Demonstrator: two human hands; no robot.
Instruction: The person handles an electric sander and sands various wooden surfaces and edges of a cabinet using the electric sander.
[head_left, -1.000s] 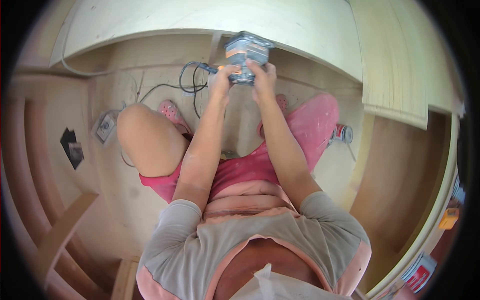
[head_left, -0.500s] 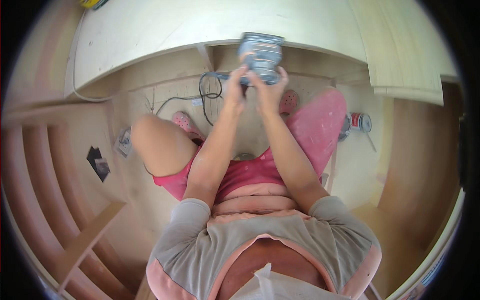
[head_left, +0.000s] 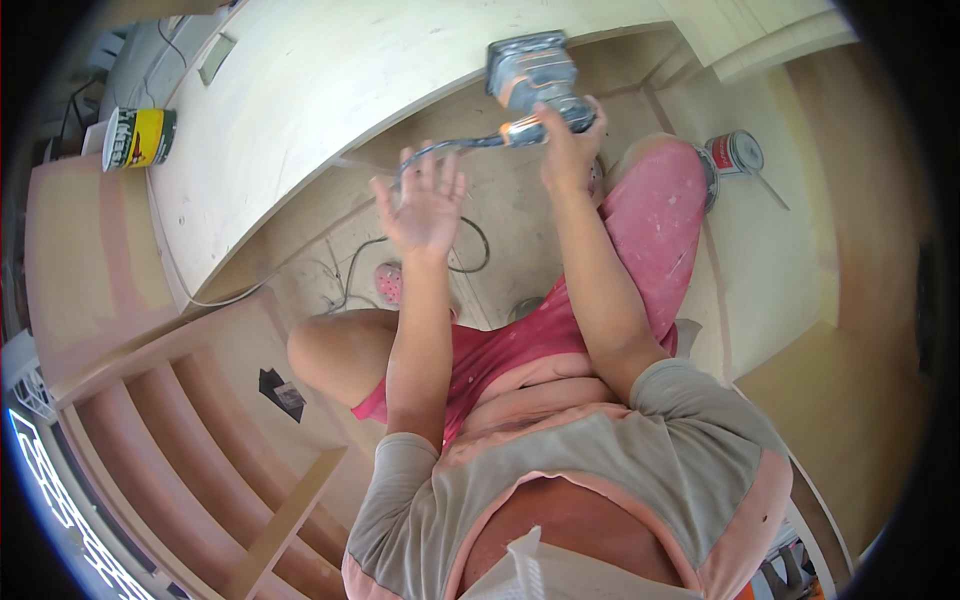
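Observation:
My right hand (head_left: 572,148) is wrapped round the body of a dusty blue-grey sheet sander (head_left: 540,85) with orange trim. The sander's flat square pad points away from me, against or just above the edge of a long pale panel (head_left: 330,60); I cannot tell if they touch. Off to the left, my left hand (head_left: 425,210) is open, palm up, its fingers spread and holding nothing. Behind those fingers passes the sander's dark power cord (head_left: 450,146), which curls down to the floor between my legs.
A yellow and black tub (head_left: 140,138) stands at the far left. By my right knee sits an open tin (head_left: 735,152) with a stick beside it. Dark sandpaper pieces (head_left: 282,393) lie left, near a shelved wooden frame (head_left: 190,440). A small block (head_left: 216,60) rests on the panel.
My left hand has let go of the sander and moved left, opening out. The right hand keeps hold of it. The view has turned, bringing the tub fully into sight.

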